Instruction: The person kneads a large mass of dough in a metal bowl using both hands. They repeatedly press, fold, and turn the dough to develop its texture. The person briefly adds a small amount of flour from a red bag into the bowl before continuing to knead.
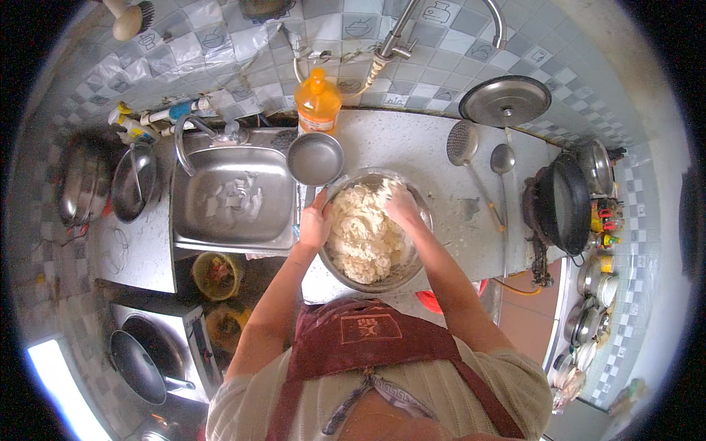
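Note:
A large metal bowl [424,220] stands on the white speckled counter [386,135], filled with pale, shaggy dough [361,237]. My left hand [315,221] grips the bowl's upper left rim. At the bowl's upper right, my right hand [401,205] is in the dough, its fingertips blurred and partly hidden by pale lumps; whether it is closed on any dough does not show. A small grey metal bowl [315,159] sits just above my left hand, beside the sink's edge.
To the left is a steel sink [237,245] with white scraps inside. An orange-capped bottle [318,105] stands by the wall. A skimmer [463,143] and a ladle [502,160] lie at the right, near a black wok [568,204]. A metal lid [504,102] leans on the tiles.

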Tool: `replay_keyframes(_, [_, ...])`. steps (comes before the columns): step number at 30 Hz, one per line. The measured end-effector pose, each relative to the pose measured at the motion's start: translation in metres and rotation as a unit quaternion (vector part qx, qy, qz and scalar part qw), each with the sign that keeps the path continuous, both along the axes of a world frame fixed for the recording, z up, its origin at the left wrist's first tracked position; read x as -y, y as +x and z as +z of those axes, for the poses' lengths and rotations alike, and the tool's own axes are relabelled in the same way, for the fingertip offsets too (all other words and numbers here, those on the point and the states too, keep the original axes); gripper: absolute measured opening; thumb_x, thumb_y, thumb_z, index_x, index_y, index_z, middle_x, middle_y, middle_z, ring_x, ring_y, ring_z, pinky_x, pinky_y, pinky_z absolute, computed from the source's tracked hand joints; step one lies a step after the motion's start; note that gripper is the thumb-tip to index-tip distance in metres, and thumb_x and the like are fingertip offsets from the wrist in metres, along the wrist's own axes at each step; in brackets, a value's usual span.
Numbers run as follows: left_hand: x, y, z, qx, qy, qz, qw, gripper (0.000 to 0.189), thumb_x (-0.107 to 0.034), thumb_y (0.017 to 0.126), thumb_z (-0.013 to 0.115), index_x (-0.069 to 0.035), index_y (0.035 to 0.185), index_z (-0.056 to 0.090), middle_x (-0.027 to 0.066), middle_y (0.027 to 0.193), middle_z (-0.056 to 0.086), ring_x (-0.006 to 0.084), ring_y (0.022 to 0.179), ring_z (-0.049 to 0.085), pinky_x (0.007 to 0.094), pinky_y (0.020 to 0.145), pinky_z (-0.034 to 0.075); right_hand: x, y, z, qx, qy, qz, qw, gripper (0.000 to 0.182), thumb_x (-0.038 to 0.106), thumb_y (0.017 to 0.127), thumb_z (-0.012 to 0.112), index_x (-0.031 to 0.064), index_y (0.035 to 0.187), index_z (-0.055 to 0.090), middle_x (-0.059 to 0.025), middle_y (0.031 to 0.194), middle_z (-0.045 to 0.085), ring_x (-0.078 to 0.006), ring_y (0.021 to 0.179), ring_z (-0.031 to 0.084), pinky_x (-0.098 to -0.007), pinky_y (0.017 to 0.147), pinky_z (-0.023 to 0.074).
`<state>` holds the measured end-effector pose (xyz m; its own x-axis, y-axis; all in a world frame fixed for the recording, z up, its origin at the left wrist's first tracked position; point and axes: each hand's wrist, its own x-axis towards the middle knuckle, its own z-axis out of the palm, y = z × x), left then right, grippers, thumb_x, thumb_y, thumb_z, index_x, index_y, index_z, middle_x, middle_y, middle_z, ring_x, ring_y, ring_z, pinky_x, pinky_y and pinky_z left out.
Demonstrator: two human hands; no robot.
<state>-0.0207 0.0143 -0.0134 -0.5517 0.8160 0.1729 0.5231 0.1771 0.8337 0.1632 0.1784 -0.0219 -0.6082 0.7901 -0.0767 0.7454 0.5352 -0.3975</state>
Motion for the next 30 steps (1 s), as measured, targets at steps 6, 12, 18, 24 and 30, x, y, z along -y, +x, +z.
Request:
replay_keyframes(6, [-0.008, 0.002, 0.014, 0.036, -0.046, -0.006, 0.998, 0.031, -0.009, 0.087, 0.054, 0.000, 0.117, 0.056, 0.0260, 0.082, 0.063, 0.0403, 0.075, 0.063, 0.0417, 0.065, 0.049, 0.054, -0.086, 0.025, 0.143, 0.126, 0.238, 0.952, 0.018, 0.007, 0.072, 0.053, 0.0024, 0.083, 0.066, -0.0142, 0.084, 0.067, -0.0310, 0.074, 0.065, -0.0394, 0.064, 0.0524])
replay_keyframes(12, [-0.006, 0.005, 0.017, 0.030, -0.029, 0.013, 0.999, 0.031, -0.006, 0.086, 0.056, 0.002, 0.115, 0.057, 0.0265, 0.081, 0.062, 0.0401, 0.074, 0.063, 0.0409, 0.065, 0.050, -0.001, -0.032, 0.028, -0.048, 0.018, 0.133, 0.990, 0.039, 0.011, 0.074, 0.054, 0.0166, 0.112, 0.063, -0.0119, 0.098, 0.066, -0.0304, 0.084, 0.064, -0.0386, 0.074, 0.0513])
replay_keyframes(18, [-0.004, 0.007, 0.021, 0.024, -0.043, 0.036, 0.998, 0.030, -0.008, 0.085, 0.057, 0.000, 0.114, 0.058, 0.0254, 0.081, 0.062, 0.0382, 0.072, 0.063, 0.0402, 0.063, 0.049, 0.051, 0.076, -0.039, 0.175, 0.002, -0.028, 0.984, 0.023, 0.015, 0.077, 0.053, 0.0024, 0.093, 0.064, -0.0182, 0.094, 0.065, -0.0340, 0.086, 0.063, -0.0418, 0.073, 0.0505])
replay_keyframes(24, [-0.007, 0.008, 0.011, -0.023, 0.033, 0.029, 0.999, 0.028, -0.007, 0.084, 0.058, 0.001, 0.111, 0.060, 0.0266, 0.081, 0.061, 0.0402, 0.071, 0.062, 0.0420, 0.063, 0.049, 0.048, 0.062, 0.019, 0.241, 0.073, 0.134, 0.959, 0.020, 0.009, 0.074, 0.055, 0.0022, 0.089, 0.067, -0.0132, 0.088, 0.066, -0.0278, 0.092, 0.062, -0.0369, 0.079, 0.0502])
replay_keyframes(30, [-0.005, 0.013, 0.018, -0.004, 0.002, 0.047, 0.999, 0.029, -0.005, 0.084, 0.058, 0.000, 0.112, 0.059, 0.0257, 0.078, 0.062, 0.0399, 0.069, 0.062, 0.0407, 0.061, 0.049, 0.048, 0.105, -0.034, 0.230, 0.140, 0.190, 0.944, 0.013, 0.015, 0.071, 0.059, 0.0060, 0.074, 0.067, -0.0119, 0.084, 0.066, -0.0270, 0.086, 0.061, -0.0407, 0.071, 0.0488])
